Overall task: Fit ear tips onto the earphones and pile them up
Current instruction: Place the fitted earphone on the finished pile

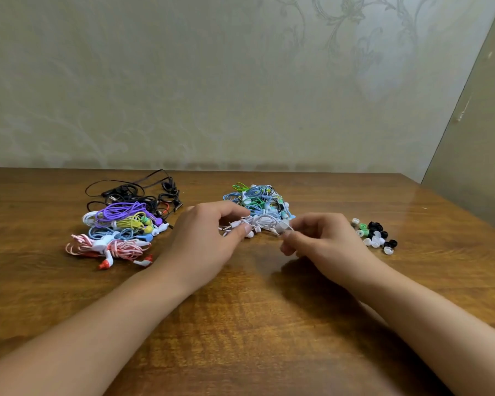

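Much of the white earphone set (262, 222) is hidden behind curled fingers, and its thin glossy cable is blurred where it runs between the two hands, so whether an ear tip sits on the bud cannot be told. The left hand (209, 238) holds the bundled cable, thumb and forefinger closed round it; the right hand (317, 238) pinches a small white piece at the cable's end, its fingers bent tightly. The set is held just above the glossy wood-grain tabletop (255, 324), in front of a tangled heap of blue and green earphones (257, 200). At left lies a pile of coiled earphones (120, 224) in purple, yellow, blue, striped red-white and black. At right, a scatter of small rounded ear tips (375, 234), black, white, translucent and green. Behind stands patterned wallpaper (240, 81).
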